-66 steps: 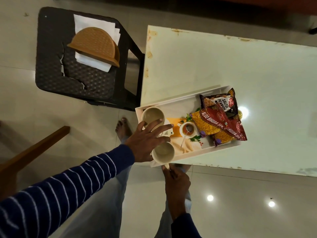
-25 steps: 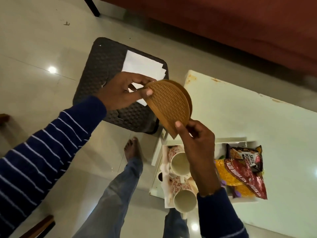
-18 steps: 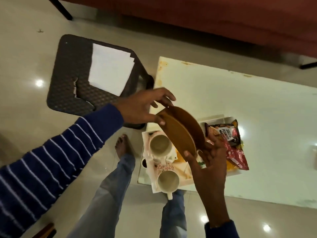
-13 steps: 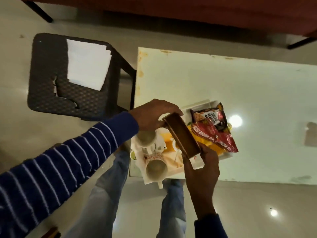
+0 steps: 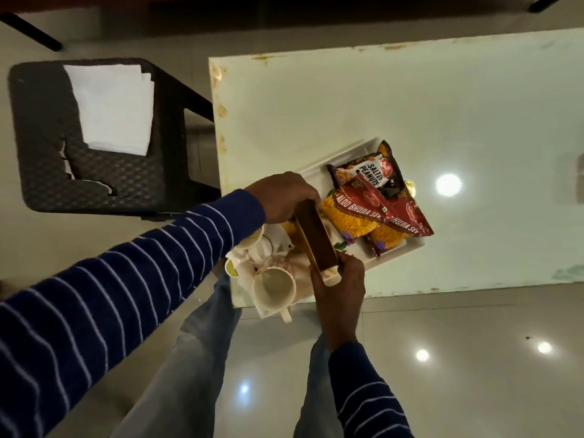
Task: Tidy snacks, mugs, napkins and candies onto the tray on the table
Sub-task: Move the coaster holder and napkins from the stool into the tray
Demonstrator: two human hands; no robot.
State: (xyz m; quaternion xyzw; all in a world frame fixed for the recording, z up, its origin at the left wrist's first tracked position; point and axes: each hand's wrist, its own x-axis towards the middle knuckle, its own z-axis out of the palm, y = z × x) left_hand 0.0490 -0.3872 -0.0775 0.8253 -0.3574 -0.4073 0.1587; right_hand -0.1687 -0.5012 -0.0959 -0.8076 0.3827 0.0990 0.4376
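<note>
My left hand (image 5: 286, 197) has its grip curled round the far end of the brown holder (image 5: 314, 237), and my right hand (image 5: 339, 289) pinches its near end, holding it over the tray (image 5: 335, 161) on the surface (image 5: 395, 99). Two mugs (image 5: 274, 287) sit left of it, snack packets (image 5: 376, 205) right. Napkins (image 5: 110, 105) lie on the stool (image 5: 41, 165), well apart.
</note>
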